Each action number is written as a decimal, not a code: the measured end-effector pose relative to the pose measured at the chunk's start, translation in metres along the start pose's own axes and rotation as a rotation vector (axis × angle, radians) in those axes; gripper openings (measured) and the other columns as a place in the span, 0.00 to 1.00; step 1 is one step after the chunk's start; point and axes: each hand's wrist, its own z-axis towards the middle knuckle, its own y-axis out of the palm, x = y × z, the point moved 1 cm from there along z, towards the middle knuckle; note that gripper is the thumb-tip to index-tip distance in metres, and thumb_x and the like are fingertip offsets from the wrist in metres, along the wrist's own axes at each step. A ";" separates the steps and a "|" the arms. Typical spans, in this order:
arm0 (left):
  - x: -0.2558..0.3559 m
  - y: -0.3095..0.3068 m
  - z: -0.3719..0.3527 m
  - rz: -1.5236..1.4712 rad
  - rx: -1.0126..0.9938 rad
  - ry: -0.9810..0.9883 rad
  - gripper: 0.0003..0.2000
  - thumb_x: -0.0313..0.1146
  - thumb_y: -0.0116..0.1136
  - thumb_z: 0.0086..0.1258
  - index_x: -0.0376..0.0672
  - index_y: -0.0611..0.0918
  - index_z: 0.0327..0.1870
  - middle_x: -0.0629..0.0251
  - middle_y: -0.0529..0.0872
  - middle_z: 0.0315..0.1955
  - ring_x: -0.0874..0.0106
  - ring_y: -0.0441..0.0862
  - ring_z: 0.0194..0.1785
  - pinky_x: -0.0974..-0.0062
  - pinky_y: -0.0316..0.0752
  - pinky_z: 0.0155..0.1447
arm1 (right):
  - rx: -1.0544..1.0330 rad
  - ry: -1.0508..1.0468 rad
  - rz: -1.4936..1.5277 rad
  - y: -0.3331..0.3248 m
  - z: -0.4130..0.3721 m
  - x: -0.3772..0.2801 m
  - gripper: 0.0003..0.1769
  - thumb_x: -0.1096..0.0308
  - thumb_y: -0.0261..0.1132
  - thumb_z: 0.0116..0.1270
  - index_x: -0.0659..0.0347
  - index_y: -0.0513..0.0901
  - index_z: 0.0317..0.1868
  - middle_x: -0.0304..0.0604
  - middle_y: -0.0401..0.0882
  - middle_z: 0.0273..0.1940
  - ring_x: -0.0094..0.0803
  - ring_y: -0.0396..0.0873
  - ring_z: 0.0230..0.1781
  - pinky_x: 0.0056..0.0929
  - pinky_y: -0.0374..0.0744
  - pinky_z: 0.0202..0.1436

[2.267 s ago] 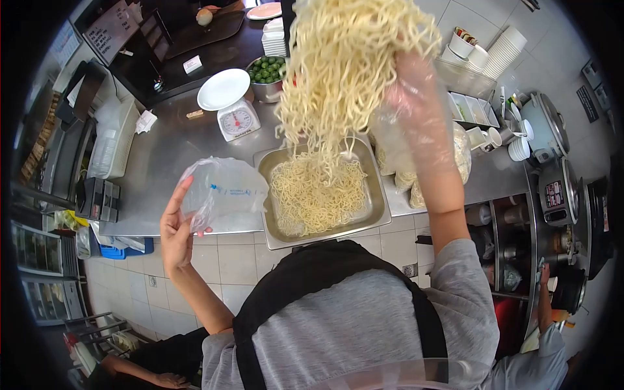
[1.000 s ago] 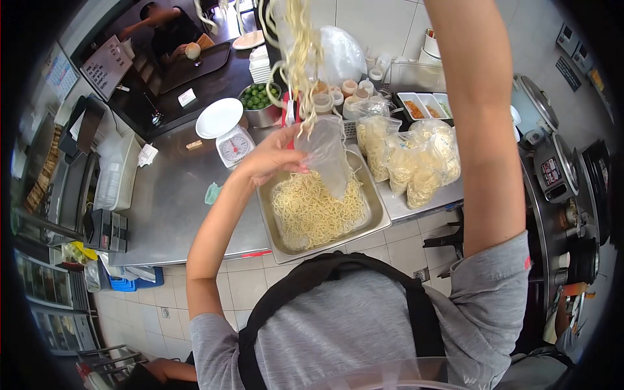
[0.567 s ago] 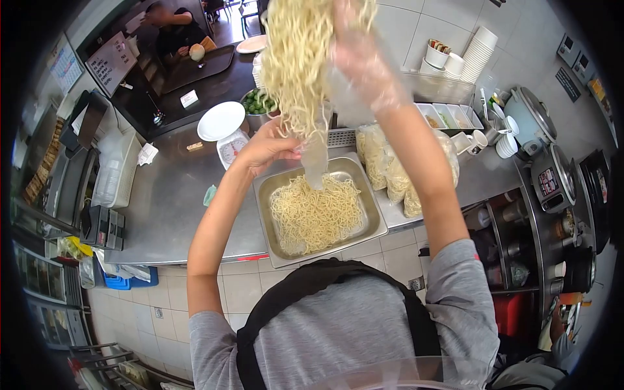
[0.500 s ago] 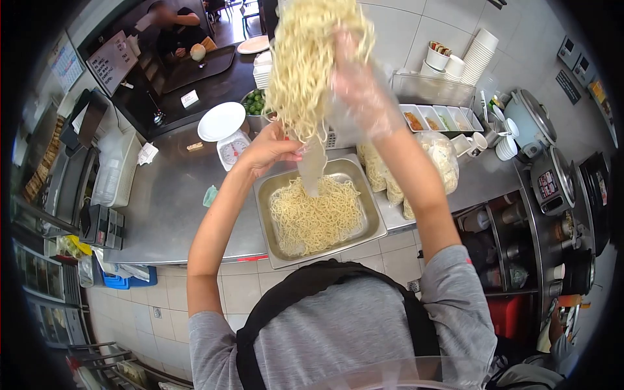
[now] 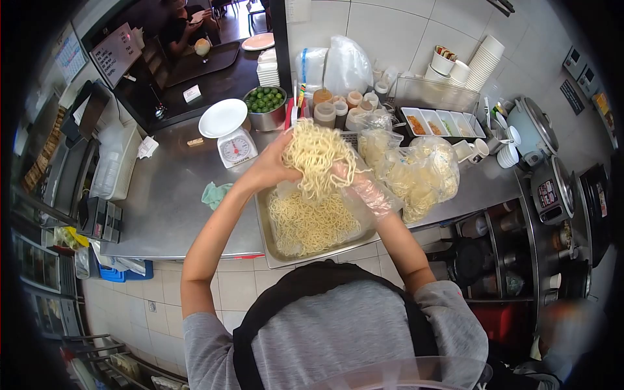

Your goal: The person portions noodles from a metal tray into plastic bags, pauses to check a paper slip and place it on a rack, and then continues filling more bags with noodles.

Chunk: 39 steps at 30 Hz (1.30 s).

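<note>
A bundle of pale yellow noodles (image 5: 318, 156) is held up between my two hands, above the steel tray. My bare left hand (image 5: 278, 162) is closed at the bundle's left side, on a clear plastic bag that is mostly hidden by the noodles. My right hand (image 5: 364, 188), in a clear plastic glove, grips the noodles from the right; its fingertips are partly covered by strands. Below, more loose noodles (image 5: 312, 227) lie spread in the rectangular steel tray (image 5: 278, 258) at the counter's front edge.
Bags of noodles (image 5: 422, 172) sit right of the tray. Behind are sauce bottles (image 5: 325, 116), a bowl of green limes (image 5: 265, 104) and a topping tray (image 5: 435, 122). Left stand a dial scale (image 5: 235, 148) and a green cloth (image 5: 214, 194). Another person (image 5: 185, 29) sits beyond the hatch.
The noodle bundle and my right hand have come down from high above the tray to just over it. My left hand has shifted slightly and now meets the bundle's side.
</note>
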 end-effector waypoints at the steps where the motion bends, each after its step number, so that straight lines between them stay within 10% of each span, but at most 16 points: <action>1: 0.001 0.003 -0.003 0.170 0.025 0.117 0.38 0.17 0.59 0.43 0.36 0.65 0.64 0.62 0.70 0.58 0.70 0.71 0.58 0.74 0.67 0.62 | -0.029 0.026 0.047 0.001 -0.004 0.002 0.31 0.62 0.61 0.65 0.65 0.59 0.64 0.50 0.65 0.60 0.36 0.67 0.60 0.32 0.65 0.64; 15: -0.001 0.033 -0.035 0.509 -0.159 0.070 0.39 0.16 0.58 0.42 0.43 0.63 0.63 0.61 0.61 0.65 0.55 0.69 0.60 0.61 0.74 0.51 | 0.057 0.111 0.390 0.038 -0.035 0.026 0.22 0.62 0.56 0.67 0.63 0.67 0.59 0.46 0.72 0.55 0.35 0.73 0.55 0.34 0.71 0.58; 19: 0.001 0.036 -0.038 0.480 -0.137 0.075 0.42 0.15 0.58 0.42 0.45 0.61 0.66 0.60 0.60 0.65 0.55 0.68 0.61 0.61 0.73 0.53 | 0.090 0.110 0.040 0.036 -0.035 0.016 0.20 0.62 0.55 0.68 0.63 0.70 0.57 0.44 0.74 0.53 0.35 0.74 0.53 0.34 0.73 0.56; 22: -0.001 0.038 -0.039 0.390 -0.106 0.040 0.44 0.17 0.60 0.42 0.46 0.59 0.68 0.59 0.61 0.65 0.55 0.67 0.62 0.63 0.71 0.58 | 0.088 -0.178 -0.866 0.033 -0.030 0.031 0.16 0.70 0.58 0.64 0.63 0.74 0.51 0.43 0.76 0.49 0.37 0.76 0.49 0.36 0.74 0.51; 28: 0.000 0.031 -0.037 0.287 -0.076 0.042 0.44 0.20 0.63 0.42 0.46 0.61 0.68 0.59 0.62 0.64 0.58 0.67 0.64 0.67 0.67 0.64 | -0.090 0.241 1.099 0.027 -0.003 0.067 0.27 0.70 0.63 0.59 0.63 0.69 0.59 0.42 0.71 0.56 0.29 0.68 0.60 0.29 0.67 0.62; 31: 0.001 0.026 -0.036 0.223 -0.058 0.055 0.43 0.19 0.63 0.41 0.43 0.62 0.67 0.58 0.63 0.63 0.59 0.66 0.65 0.68 0.66 0.64 | -0.080 0.119 0.828 0.030 -0.009 0.010 0.28 0.68 0.63 0.61 0.63 0.67 0.61 0.42 0.71 0.56 0.31 0.69 0.59 0.29 0.68 0.61; 35: -0.009 0.016 -0.028 0.138 -0.049 0.067 0.42 0.18 0.62 0.42 0.43 0.64 0.67 0.60 0.64 0.62 0.64 0.72 0.58 0.73 0.70 0.59 | -0.222 -0.069 -0.902 0.030 -0.005 -0.032 0.22 0.70 0.56 0.62 0.62 0.68 0.58 0.51 0.70 0.56 0.35 0.69 0.59 0.32 0.69 0.59; 39: -0.002 -0.002 -0.032 -0.196 -0.066 -0.278 0.41 0.17 0.62 0.44 0.42 0.65 0.67 0.64 0.65 0.62 0.76 0.81 0.37 0.82 0.76 0.37 | -0.123 0.350 0.079 0.024 0.031 -0.037 0.14 0.68 0.55 0.64 0.62 0.75 0.48 0.50 0.78 0.45 0.39 0.78 0.46 0.36 0.74 0.48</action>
